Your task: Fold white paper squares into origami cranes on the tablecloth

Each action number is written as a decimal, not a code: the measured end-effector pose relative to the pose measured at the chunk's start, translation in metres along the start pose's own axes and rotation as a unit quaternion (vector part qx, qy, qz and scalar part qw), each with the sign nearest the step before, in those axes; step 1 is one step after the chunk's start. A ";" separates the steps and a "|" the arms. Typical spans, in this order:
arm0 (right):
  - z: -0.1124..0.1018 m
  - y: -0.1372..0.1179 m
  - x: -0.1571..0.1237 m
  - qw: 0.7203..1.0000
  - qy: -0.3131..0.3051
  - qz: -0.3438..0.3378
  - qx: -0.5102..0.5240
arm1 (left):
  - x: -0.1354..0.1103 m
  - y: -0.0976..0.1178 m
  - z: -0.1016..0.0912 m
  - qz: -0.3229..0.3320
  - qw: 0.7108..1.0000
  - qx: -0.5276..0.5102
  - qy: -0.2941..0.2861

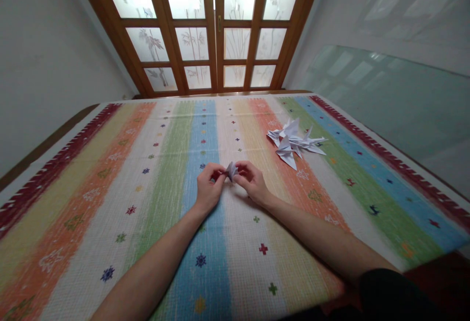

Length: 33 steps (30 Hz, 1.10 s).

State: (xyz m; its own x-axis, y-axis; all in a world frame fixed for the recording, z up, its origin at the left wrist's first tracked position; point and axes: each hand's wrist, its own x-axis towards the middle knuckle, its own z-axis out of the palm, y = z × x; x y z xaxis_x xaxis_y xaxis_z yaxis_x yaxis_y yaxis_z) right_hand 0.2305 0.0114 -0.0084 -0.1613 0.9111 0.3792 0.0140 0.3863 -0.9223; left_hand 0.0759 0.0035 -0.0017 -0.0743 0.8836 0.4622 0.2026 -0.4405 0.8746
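Between my two hands is a small piece of folded white paper [231, 170], held a little above the cloth. My left hand [211, 184] pinches its left side between thumb and fingers. On the other side, my right hand [252, 181] has its thumb and fingertips closed on the paper's right edge. The fingers partly cover the paper, so its full shape is hidden. To the right and farther back lies a pile of folded white paper cranes [290, 140], apart from both hands.
A striped, multicoloured tablecloth [157, 223] covers the table. Wooden doors with frosted panes [193, 44] stand beyond the far edge. A glass panel [385, 100] leans along the right wall, and a plain wall [47, 37] rises at the left.
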 end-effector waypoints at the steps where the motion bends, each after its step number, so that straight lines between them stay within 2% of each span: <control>1: 0.000 0.000 0.001 1.000 -0.003 0.013 0.017 | 0.000 0.000 0.000 -0.009 1.000 -0.015 -0.001; 9: -0.001 -0.006 0.005 0.997 0.023 0.059 0.043 | 0.001 0.005 -0.001 -0.056 0.993 -0.098 -0.012; 13: -0.003 -0.006 0.009 0.994 0.011 0.084 0.069 | 0.001 0.005 -0.003 -0.036 0.997 -0.063 -0.027; 16: -0.004 -0.003 0.011 0.990 0.026 0.109 0.087 | 0.001 0.005 -0.004 -0.023 0.998 -0.057 -0.021; 24: -0.003 0.001 0.012 0.962 0.042 0.179 0.201 | 0.004 -0.003 -0.005 -0.066 0.996 -0.058 0.004; 28: -0.004 0.000 0.013 0.961 0.037 0.184 0.206 | 0.005 -0.008 -0.005 -0.100 0.991 -0.083 0.017; 33: -0.004 -0.004 0.012 0.982 0.024 0.134 0.131 | 0.004 -0.002 -0.007 -0.073 0.997 -0.034 -0.008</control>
State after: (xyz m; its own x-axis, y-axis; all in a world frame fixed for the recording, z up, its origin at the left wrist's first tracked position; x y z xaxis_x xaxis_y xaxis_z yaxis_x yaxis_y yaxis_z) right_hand 0.2329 0.0210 0.0000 -0.1401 0.9831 0.1176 -0.2066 0.0871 -0.9745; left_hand 0.0684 0.0070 -0.0003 -0.0818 0.9415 0.3271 0.1246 -0.3159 0.9406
